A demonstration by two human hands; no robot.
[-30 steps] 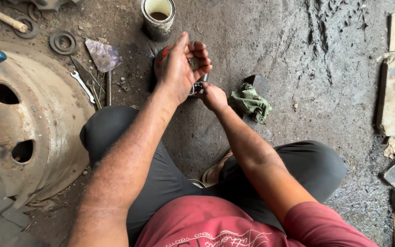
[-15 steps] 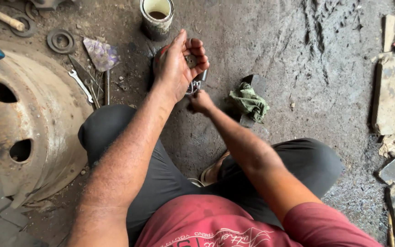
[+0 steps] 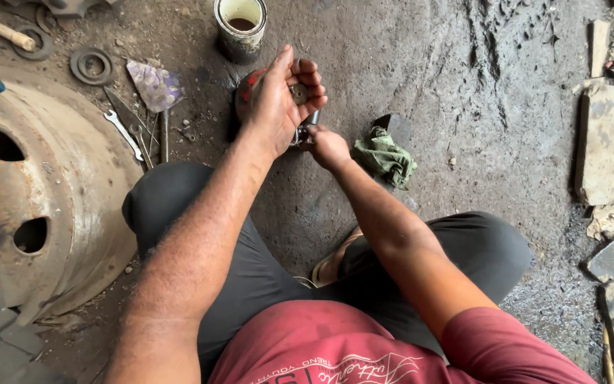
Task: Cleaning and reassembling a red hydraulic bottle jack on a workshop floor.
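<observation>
Both hands meet over the floor: the left hand (image 3: 278, 99) curls its fingers (image 3: 305, 77) around a small round metal part (image 3: 298, 92), steadying it while the right hand (image 3: 327, 146), fingers hidden, works just beneath.

A single view, from a camera on the person's head, looks steeply down past the chest and both forearms at the dirt floor (image 3: 463, 85). It sits close: the arms fill the middle, and the hands meet just above centre. The folded knees lie below them. A rusty wheel rim (image 3: 44, 206) is cut by the left edge, stone slabs (image 3: 612, 142) by the right.
</observation>
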